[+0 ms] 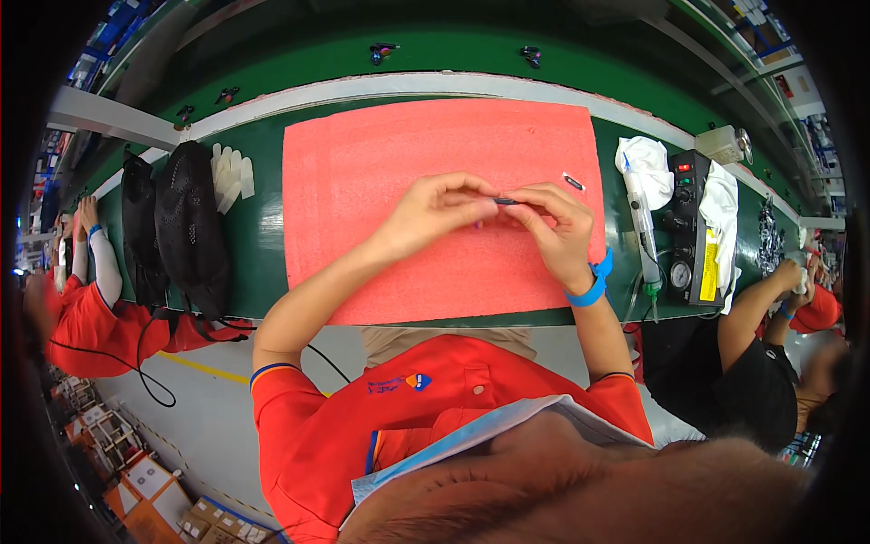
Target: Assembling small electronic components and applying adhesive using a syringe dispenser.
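Over the pink foam mat (381,163), my left hand (444,207) and my right hand (555,218) meet. Thumbs and fingertips of both pinch opposite ends of a small dark elongated piece (504,201); its exact kind is too small to tell. The fingers partly cover it. A tiny purple spot shows just below the left fingertips, and I cannot make out what it is. To the right of my right hand, a small dark oblong part (573,182) lies on the mat, with something pale around it. A blue band (594,283) circles my right wrist.
Right of the mat are a dispensing syringe (642,227), a white cloth (648,168) and a black control box (686,227) with a gauge. At left lie black mesh bags (190,227) and pale finger cots (234,177). Co-workers sit at both sides. Small parts (381,53) rest beyond the white ledge.
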`<action>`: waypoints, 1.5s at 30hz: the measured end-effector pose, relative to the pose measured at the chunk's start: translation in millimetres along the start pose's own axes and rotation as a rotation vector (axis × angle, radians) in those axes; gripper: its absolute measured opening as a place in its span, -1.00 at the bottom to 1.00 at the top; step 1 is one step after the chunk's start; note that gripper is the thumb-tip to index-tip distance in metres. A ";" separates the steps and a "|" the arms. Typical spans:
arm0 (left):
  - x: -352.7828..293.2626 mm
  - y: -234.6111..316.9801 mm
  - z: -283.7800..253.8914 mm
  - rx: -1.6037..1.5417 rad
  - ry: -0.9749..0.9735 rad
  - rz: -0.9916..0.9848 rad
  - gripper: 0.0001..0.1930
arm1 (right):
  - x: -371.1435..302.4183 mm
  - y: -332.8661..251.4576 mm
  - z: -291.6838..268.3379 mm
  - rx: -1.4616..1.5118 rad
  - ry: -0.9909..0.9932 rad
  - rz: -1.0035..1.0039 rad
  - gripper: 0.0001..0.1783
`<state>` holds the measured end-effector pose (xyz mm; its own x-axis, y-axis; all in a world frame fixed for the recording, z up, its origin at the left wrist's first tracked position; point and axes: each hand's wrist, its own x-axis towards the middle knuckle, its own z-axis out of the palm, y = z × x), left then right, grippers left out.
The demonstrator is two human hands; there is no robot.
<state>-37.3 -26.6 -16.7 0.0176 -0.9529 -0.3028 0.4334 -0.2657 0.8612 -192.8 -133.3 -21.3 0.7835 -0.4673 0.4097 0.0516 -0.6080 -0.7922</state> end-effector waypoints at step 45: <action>7.7 -12.9 9.5 0.556 0.204 0.481 -0.82 | -1.7 -0.6 1.9 0.004 0.170 0.207 -0.89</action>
<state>-51.4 -31.8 -26.2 0.2789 -0.9509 0.1344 -0.1806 0.0855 0.9798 -193.0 -130.9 -22.5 0.6626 -0.6824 0.3088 -0.0961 -0.4863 -0.8685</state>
